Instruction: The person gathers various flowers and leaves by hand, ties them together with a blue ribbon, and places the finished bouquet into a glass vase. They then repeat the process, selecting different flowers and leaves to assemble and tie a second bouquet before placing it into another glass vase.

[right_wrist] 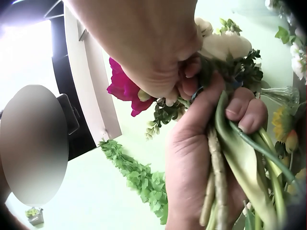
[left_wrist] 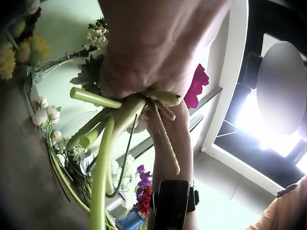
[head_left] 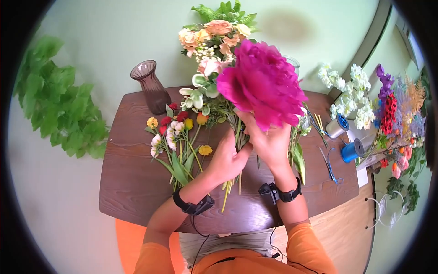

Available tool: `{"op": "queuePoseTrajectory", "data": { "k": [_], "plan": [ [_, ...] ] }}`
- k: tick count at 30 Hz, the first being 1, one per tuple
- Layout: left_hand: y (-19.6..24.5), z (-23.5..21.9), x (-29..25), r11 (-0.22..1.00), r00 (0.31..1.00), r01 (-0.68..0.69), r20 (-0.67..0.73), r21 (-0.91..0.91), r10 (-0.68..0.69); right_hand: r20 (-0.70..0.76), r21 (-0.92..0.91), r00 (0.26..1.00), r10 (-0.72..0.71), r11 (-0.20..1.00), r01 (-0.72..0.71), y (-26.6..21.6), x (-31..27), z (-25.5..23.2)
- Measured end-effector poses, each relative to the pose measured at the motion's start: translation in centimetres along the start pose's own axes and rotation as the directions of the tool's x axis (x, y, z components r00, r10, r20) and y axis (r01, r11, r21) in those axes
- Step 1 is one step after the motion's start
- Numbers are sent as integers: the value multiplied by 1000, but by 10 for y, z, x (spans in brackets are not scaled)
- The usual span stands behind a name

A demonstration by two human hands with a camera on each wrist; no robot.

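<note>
A mixed bouquet (head_left: 212, 57) of peach, cream and pink flowers with fern leaves stands up from my hands over the table. My left hand (head_left: 232, 155) grips its bundle of stems; cut green and brown stem ends (left_wrist: 98, 177) poke out below the fist. A big magenta peony (head_left: 264, 84) leans over the right side and hides part of my right hand (head_left: 271, 141). In the right wrist view, that hand's curled fingers (right_wrist: 189, 84) pinch at the bundle's neck, just above the left thumb. A short bit of blue wire (right_wrist: 195, 94) shows at the fingertips.
A purple ribbed glass vase (head_left: 153, 86) stands at the back left of the table (head_left: 132, 192). Loose red, yellow and white flowers (head_left: 171, 130) lie left of the bouquet. Blue spools (head_left: 352, 150), wire pieces (head_left: 329, 166) and more flowers (head_left: 390, 114) are on the right.
</note>
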State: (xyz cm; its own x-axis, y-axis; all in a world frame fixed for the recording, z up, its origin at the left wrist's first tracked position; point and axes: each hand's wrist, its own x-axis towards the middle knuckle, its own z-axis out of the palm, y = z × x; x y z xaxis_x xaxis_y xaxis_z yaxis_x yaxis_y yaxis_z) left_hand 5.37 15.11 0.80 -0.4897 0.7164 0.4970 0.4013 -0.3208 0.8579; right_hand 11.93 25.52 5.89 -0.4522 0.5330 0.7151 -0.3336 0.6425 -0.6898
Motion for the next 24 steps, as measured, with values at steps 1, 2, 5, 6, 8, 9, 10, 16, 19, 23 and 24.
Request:
{"op": "queuePoseTrajectory", "data": {
  "k": [1, 2, 5, 6, 8, 9, 10, 16, 19, 23, 24],
  "plan": [
    [0, -1, 0, 999, 999, -42, 8, 7, 42, -9, -3, 1000, 7, 1000, -7, -2, 2, -1],
    [0, -2, -3, 980, 985, 158, 84, -120, -148, -7, -23, 1000, -6, 1000, 5, -8, 5, -3],
    [0, -4, -6, 874, 950, 310, 148, -375, -274, 105, -54, 984, 141, 989, -136, 1, 0, -12],
    [3, -3, -5, 849, 954, 300, 134, -435, -268, 155, -71, 974, 166, 985, -157, -2, 2, -14],
    [16, -4, 1, 872, 966, 256, 86, -418, -242, 146, 42, 988, 49, 998, -56, -11, 5, -11],
    [21, -4, 3, 893, 977, 208, 37, -400, -210, 147, 44, 988, 53, 997, -60, -17, 6, -12],
    [13, -7, 0, 854, 964, 254, 51, -454, -260, 102, 43, 994, -44, 998, 40, -22, 7, -13],
    [26, -29, 7, 785, 961, 273, 114, -556, -254, -23, -5, 971, -240, 971, 240, -6, 13, -30],
    [25, -33, 7, 772, 958, 284, 136, -568, -253, 141, 20, 974, -175, 985, 174, -18, 20, -37],
    [19, -26, 4, 851, 979, 201, 91, -484, -180, 294, -82, 938, -181, 973, 214, -33, 16, -29],
    [19, -24, 3, 876, 989, 149, 50, -458, -142, 330, -179, 918, -220, 940, 290, -33, 16, -30]
  ]
}}
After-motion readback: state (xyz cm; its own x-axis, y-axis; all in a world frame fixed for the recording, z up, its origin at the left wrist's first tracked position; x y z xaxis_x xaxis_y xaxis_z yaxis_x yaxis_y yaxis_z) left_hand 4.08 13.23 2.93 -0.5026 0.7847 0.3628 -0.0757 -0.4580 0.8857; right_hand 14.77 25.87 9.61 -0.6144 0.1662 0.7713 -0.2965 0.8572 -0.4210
